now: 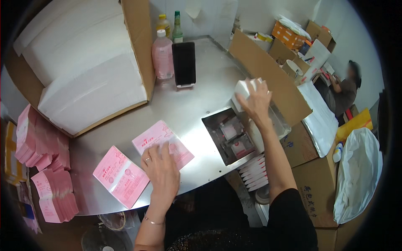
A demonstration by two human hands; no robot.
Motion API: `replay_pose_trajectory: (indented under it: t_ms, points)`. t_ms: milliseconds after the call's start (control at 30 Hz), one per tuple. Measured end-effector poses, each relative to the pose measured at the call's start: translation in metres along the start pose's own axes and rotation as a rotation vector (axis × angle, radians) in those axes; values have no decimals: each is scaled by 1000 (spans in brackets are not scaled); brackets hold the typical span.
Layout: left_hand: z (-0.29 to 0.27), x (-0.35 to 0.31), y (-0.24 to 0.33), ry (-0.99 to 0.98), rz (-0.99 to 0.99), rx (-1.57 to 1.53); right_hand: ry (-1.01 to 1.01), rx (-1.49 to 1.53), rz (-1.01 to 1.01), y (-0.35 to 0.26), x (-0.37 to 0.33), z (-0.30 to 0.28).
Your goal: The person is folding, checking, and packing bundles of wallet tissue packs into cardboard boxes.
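Note:
My left hand (162,171), a ring on one finger, lies with its fingers slightly apart on a pink printed sleeve (157,131) on the metal table. Left of it is a second pile of pink printed sleeves (119,178). Farther right, my right hand (257,102) grips a small white stack of what look like folded tissues (240,90), beside a cardboard flap. Between the hands, a rectangular opening (215,136) in the tabletop shows plastic-wrapped packets (238,144) below. How the right fingertips close on the stack's far side is hidden.
A large carton (138,54) stands at the left, with stacks of pink sleeves (54,184) below it. A phone (184,62) stands by a pink bottle (162,58). Cartons (316,192) and a white bag (356,180) fill the right. Another person (347,90) sits beyond.

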State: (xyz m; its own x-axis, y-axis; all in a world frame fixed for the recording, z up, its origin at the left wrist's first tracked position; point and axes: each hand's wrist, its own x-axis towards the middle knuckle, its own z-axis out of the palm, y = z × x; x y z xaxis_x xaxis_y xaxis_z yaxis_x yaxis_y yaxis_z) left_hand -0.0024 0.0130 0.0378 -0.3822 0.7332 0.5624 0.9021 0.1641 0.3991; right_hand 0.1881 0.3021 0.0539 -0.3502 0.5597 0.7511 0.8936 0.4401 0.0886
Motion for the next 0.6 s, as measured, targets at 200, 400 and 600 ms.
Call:
replay_pose_trajectory:
  t_ms: [200,400,600]
  points:
    - [6,-28,-4,-215,103,-66,-187,217,19,4,-32,-25]
    - [3,-20,9,-221,244,-154,-122,86,9,-4,-32,-60]
    - [2,-30,0,-229,164,-60,-152,192,42,2,-28,-57]
